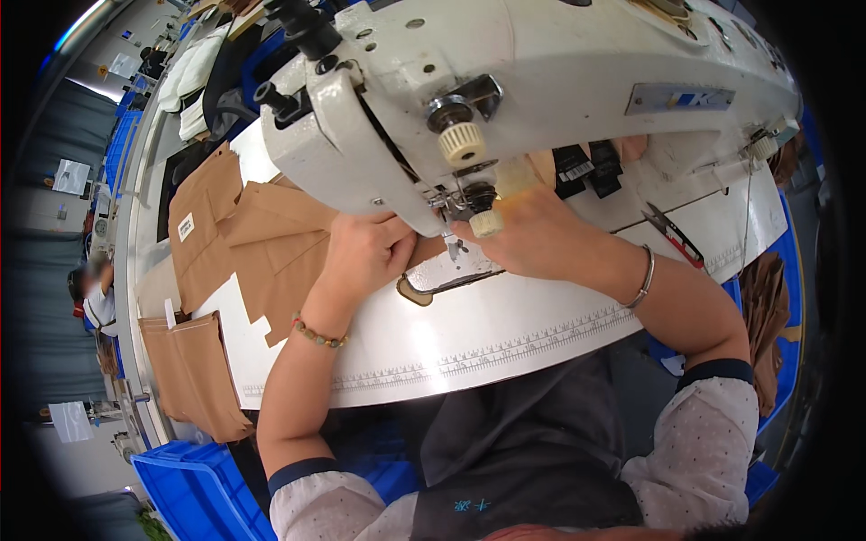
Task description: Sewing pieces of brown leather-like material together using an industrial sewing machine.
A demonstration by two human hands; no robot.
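A white sewing machine (541, 81) stands over a white work plate (505, 316). Left of its presser foot (456, 248), my left hand (365, 252) has its fingers curled down on a strip of brown fabric (428, 251). My right hand (537, 236) is on the other side of the needle area, fingers drawn together by the presser foot. A cream knob and the machine head cover part of those fingertips, so what they grip is hidden. Larger brown fabric pieces (280, 221) spread out left of my left hand, one with a white label.
Red-handled thread snips (675, 236) lie right of my right forearm. Black labels (586, 169) are under the machine arm. A folded brown piece (194, 374) rests at the table's left end, above a blue bin (203, 487). More brown fabric (767, 334) hangs at the right.
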